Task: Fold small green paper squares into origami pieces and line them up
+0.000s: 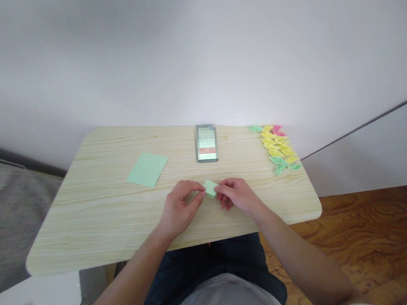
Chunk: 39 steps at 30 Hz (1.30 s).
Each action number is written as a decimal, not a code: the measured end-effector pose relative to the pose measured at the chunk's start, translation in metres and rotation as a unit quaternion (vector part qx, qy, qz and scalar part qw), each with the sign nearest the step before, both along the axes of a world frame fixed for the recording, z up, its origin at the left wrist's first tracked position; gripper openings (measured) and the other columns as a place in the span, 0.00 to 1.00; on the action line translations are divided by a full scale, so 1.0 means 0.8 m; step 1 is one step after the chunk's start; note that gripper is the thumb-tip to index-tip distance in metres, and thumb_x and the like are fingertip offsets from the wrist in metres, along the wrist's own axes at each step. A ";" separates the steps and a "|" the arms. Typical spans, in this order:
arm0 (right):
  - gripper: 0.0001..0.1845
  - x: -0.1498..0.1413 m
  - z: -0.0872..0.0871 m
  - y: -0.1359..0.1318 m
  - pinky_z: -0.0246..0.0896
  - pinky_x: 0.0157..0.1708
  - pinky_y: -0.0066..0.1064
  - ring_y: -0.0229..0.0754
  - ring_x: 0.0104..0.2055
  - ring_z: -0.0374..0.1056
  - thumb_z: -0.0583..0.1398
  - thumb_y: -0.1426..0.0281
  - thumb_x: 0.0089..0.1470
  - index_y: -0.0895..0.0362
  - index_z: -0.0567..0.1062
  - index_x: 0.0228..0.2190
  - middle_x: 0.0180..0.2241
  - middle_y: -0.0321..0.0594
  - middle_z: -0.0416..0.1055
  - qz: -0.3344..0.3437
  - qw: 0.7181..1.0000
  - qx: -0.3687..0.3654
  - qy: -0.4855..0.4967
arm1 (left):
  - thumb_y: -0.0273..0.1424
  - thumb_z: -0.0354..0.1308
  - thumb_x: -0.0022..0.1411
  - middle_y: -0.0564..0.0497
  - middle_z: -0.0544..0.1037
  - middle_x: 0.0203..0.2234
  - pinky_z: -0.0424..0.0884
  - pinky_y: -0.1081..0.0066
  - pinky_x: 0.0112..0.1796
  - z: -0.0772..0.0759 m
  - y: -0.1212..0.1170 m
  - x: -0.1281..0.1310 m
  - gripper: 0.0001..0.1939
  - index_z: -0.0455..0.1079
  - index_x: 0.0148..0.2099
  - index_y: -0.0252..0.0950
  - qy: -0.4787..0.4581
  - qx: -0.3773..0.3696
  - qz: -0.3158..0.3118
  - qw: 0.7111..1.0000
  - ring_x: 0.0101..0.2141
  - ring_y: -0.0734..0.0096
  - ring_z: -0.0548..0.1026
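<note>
A small folded piece of pale green paper (pixel 210 187) is between my hands, just above the front part of the wooden table. My left hand (pixel 181 204) pinches its left corner between thumb and fingertips. On the other side, my right hand (pixel 235 194) grips the right edge with thumb and forefinger, the other fingers curled beneath. Layers show along the paper's lower edge. To the left lies a flat stack or sheet of the same green paper (pixel 148 169).
A phone (pixel 206 144) with a blurred screen lies at the table's back edge. Several folded paper pieces, yellow (pixel 274 143), pink (pixel 277 130) and green (pixel 278 160), line the right side of the table (pixel 99 215). A white wall (pixel 148 59) rises behind.
</note>
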State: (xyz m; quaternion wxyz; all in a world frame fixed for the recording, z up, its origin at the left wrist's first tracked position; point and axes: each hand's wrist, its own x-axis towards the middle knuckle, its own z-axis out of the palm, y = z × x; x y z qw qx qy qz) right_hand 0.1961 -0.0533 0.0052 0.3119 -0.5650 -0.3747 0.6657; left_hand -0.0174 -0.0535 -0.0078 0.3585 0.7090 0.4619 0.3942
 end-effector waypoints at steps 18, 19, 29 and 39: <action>0.10 -0.004 -0.001 0.010 0.63 0.14 0.25 0.36 0.16 0.70 0.62 0.66 0.56 0.58 0.74 0.26 0.24 0.40 0.78 0.027 0.998 -0.038 -0.035 | 0.31 0.61 0.64 0.48 0.82 0.41 0.66 0.58 0.50 -0.004 -0.004 -0.003 0.11 0.78 0.48 0.44 0.180 0.166 -0.012 0.970 0.44 0.59 0.76; 0.10 -0.004 -0.002 0.010 0.64 0.14 0.25 0.36 0.16 0.70 0.61 0.66 0.57 0.57 0.74 0.26 0.24 0.40 0.78 0.029 0.998 -0.038 -0.041 | 0.31 0.61 0.63 0.48 0.82 0.41 0.66 0.58 0.49 -0.005 -0.005 -0.004 0.11 0.78 0.48 0.44 0.183 0.170 -0.008 0.968 0.44 0.59 0.76; 0.11 0.007 0.001 -0.002 0.59 0.24 0.31 0.39 0.21 0.67 0.65 0.63 0.56 0.55 0.75 0.26 0.21 0.38 0.74 0.050 0.958 0.100 -0.264 | 0.30 0.59 0.66 0.47 0.81 0.42 0.66 0.58 0.46 -0.009 -0.001 -0.001 0.10 0.80 0.45 0.45 0.238 0.178 -0.043 0.954 0.44 0.58 0.74; 0.16 0.001 -0.007 -0.025 0.63 0.51 0.43 0.50 0.49 0.66 0.63 0.75 0.55 0.53 0.80 0.45 0.45 0.43 0.74 0.136 0.788 0.445 -0.402 | 0.31 0.59 0.68 0.51 0.82 0.43 0.68 0.59 0.47 -0.012 0.001 0.002 0.08 0.79 0.43 0.43 0.235 0.174 -0.040 0.956 0.45 0.60 0.74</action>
